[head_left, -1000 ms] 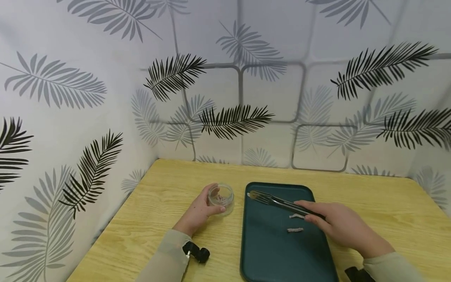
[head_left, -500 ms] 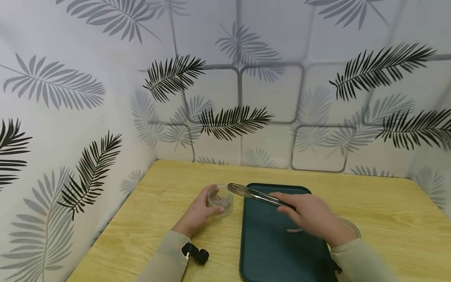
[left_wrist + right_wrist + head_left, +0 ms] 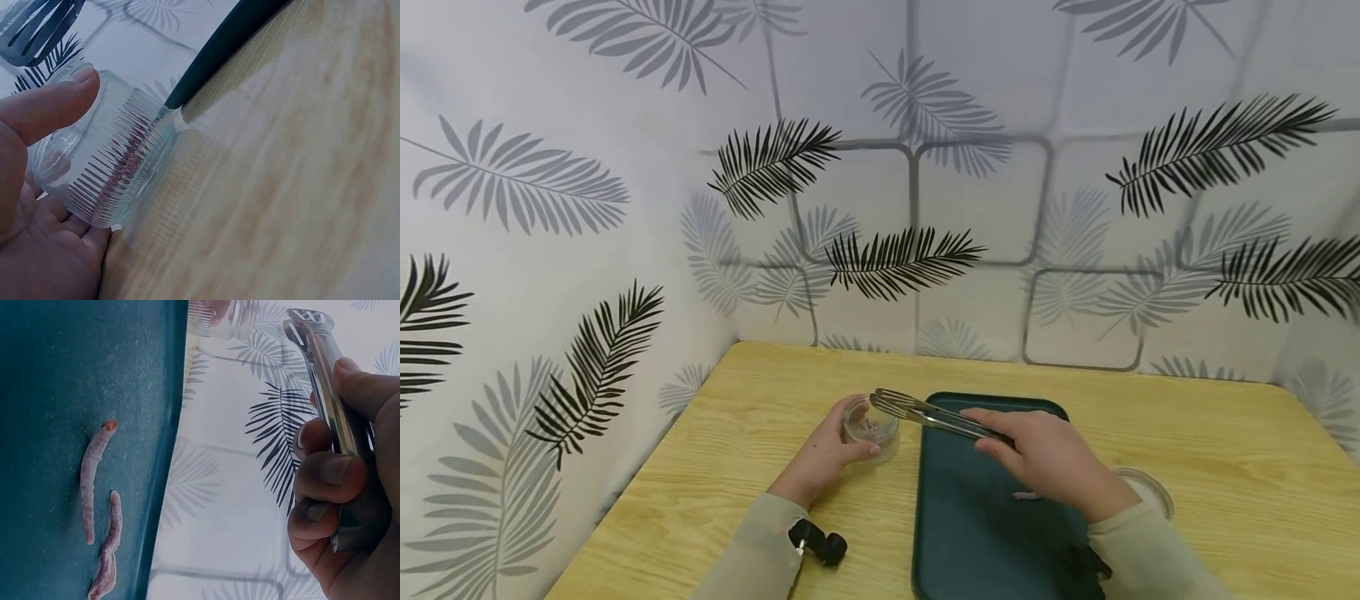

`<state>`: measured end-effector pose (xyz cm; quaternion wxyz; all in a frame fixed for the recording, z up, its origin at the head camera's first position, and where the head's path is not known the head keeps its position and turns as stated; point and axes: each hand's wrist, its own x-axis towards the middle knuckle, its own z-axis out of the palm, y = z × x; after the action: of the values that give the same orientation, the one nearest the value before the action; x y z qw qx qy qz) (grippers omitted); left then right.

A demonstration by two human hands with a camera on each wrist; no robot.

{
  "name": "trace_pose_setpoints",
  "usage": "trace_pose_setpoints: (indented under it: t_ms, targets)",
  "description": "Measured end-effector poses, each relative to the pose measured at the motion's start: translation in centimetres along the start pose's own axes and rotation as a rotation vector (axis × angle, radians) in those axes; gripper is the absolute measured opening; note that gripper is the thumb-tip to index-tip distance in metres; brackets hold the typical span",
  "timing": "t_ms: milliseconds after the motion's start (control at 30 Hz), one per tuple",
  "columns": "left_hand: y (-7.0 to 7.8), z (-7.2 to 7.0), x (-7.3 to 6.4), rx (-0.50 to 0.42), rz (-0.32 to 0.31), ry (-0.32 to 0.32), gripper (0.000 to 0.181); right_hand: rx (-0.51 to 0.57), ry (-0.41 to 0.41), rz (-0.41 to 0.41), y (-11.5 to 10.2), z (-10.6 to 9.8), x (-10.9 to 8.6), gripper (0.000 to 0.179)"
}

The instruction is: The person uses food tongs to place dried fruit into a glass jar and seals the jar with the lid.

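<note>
At the left, a black wrist device (image 3: pixel 817 542) is being worn over a pale sleeve (image 3: pixel 756 542). Just beyond it, the left hand (image 3: pixel 822 457) is being kept curled about a clear glass jar (image 3: pixel 886 447) — the thumb is being pressed to the near side, the fingers are being wrapped round the left and far side. The jar is being held upright on the yellow wooden table (image 3: pixel 760 400), left of the dark green tray (image 3: pixel 962 533) and apart from it. Reddish pieces (image 3: pixel 128 159) are being held in its lower part, seen through the ribbed wall.

Over the far right part of the jar's rim, the slotted heads of the metal tongs (image 3: pixel 936 417) are being held, the jaws nearly together; whether anything is being pinched between them cannot be told. From there the tongs are being extended rightward and nearer, across the tray.

On the tray, two whitish, red-brown strips, one curved (image 3: pixel 91 481) and one knobbly (image 3: pixel 110 547), are being left lying close together, below the right hand (image 3: pixel 1048 458) and partly hidden by it in the head view. By that hand the handles are being gripped, fingers curled firmly round them. Farther right, a round clear glass piece (image 3: pixel 1159 490) is being partly covered by the right forearm.
</note>
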<state>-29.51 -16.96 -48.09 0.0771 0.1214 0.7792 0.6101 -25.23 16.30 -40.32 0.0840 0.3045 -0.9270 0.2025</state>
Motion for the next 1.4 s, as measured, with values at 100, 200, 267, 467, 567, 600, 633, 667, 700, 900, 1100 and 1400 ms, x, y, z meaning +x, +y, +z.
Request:
trace_pose_setpoints:
  t_ms: [100,200,267,467,567,600,633,667,700,900,1100,1400]
  targets:
    - [0.0,0.2,0.0,-0.005,-0.002,0.001,0.086,0.007,-0.008,0.007,-0.1,-0.1,-0.1,0.049]
    - [0.0,0.2,0.0,-0.005,-0.005,-0.001,0.087,0.021,-0.022,0.022,-0.1,-0.2,-0.3,0.049]
    - [-0.1,0.2,0.0,-0.004,-0.003,-0.005,0.087,0.025,-0.029,0.034,0.0,-0.3,-0.6,0.05]
    - [-0.2,0.0,-0.1,0.001,0.012,-0.007,0.086,0.046,-0.043,0.063,0.7,-0.6,-1.2,0.051]
    - [-0.2,-0.1,-0.1,-0.007,0.012,-0.009,0.084,0.056,-0.057,0.091,1.2,-0.7,-1.7,0.052]
    - [-0.2,-0.1,-0.1,-0.01,0.013,-0.01,0.084,0.06,-0.061,0.105,1.4,-0.8,-1.9,0.053]
    - [-0.2,-0.1,-0.1,-0.012,0.011,-0.01,0.083,0.064,-0.065,0.115,1.6,-0.9,-2.1,0.054]
    - [-0.1,-0.1,-0.1,-0.015,0.01,-0.011,0.084,0.065,-0.069,0.127,1.9,-1.0,-2.3,0.054]
    - [-0.1,-0.1,-0.1,-0.017,0.01,-0.011,0.084,0.067,-0.074,0.139,2.1,-1.2,-2.5,0.055]
    - [-0.2,0.0,0.0,-0.023,0.008,-0.016,0.085,0.068,-0.108,0.215,3.8,-1.7,-4.2,0.059]
    - [-0.4,0.0,-0.1,-0.028,0.004,-0.025,0.086,0.038,-0.135,0.262,6.0,-2.5,-7.1,0.059]
    - [-0.2,-0.1,-0.2,-0.019,0.005,-0.02,0.085,-0.017,-0.143,0.282,9.8,-4.8,-11.5,0.049]
